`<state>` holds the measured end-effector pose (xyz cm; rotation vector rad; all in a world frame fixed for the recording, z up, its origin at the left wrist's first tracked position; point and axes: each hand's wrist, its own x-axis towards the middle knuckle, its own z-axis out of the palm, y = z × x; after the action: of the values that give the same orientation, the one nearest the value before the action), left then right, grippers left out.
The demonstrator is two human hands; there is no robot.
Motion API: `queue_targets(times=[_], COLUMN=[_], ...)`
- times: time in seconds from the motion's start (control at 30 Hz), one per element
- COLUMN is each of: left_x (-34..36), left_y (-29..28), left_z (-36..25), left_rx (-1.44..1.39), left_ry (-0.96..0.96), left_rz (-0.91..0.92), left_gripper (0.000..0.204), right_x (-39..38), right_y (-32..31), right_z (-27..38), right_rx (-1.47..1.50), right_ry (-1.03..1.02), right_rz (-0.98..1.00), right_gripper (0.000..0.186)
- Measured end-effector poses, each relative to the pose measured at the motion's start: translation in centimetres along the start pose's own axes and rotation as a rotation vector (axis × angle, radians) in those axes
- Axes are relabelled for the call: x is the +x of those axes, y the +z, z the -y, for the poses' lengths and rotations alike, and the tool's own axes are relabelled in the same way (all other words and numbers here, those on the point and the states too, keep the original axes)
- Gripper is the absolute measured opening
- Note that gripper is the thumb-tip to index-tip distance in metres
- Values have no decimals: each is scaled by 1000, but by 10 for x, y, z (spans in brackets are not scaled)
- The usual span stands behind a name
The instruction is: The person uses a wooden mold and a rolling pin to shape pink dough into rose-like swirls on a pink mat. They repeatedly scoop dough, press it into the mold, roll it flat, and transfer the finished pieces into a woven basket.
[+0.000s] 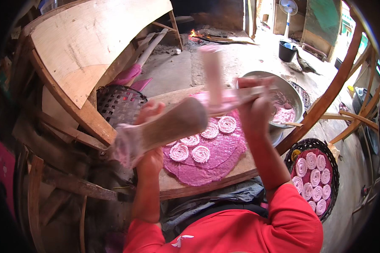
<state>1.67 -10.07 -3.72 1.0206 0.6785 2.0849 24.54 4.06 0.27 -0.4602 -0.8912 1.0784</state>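
My left hand (151, 159) is closed around a thick wooden cylinder (169, 128) held aslant, its lower left end smeared with pink dough. In my right hand (256, 110) is a dough-smeared wooden press piece (212, 71), a flat bar with a round post; motion blurs it. Both pieces are above a wooden bench (173, 193). On the bench lies a pink sheet (202, 173) bearing several coiled pink dough swirls (200, 154). My wrists partly hide the sheet. Beyond my right hand stands a metal bowl (299, 99) with pink dough (284, 114) in it.
At my right, a black woven basket (335, 168) holds more swirls. A curved wooden frame (340, 80) rises beside the bowl. A large wooden board (84, 40) and an open-weave basket (121, 101) are at the left. A small fire (193, 34) burns at the back.
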Motion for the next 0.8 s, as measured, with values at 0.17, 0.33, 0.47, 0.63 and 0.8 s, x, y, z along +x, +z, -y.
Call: queue_targets(times=[0.17, 0.33, 0.47, 0.63, 0.8], left_x=[58, 55, 42, 43, 57], left_y=[19, -24, -51, -67, -79], left_z=[-69, -72, -36, -24, -8], left_rx=[23, 847, 764, 1071, 1147], left_ry=[524, 693, 291, 445, 492], left_rz=[116, 65, -254, -46, -160], left_gripper=[30, 30, 55, 62, 63], right_x=[-2, 109, 134, 168, 209], right_y=[-51, -199, -254, -240, -253], right_z=[-64, -39, -44, -39, -37], right_rx=[-398, -2529, -2649, -2824, -2856], right_ry=[520, 293, 755, 805, 703], right_rz=[413, 689, 724, 955, 868], right_gripper=[52, 32, 31, 33, 29])
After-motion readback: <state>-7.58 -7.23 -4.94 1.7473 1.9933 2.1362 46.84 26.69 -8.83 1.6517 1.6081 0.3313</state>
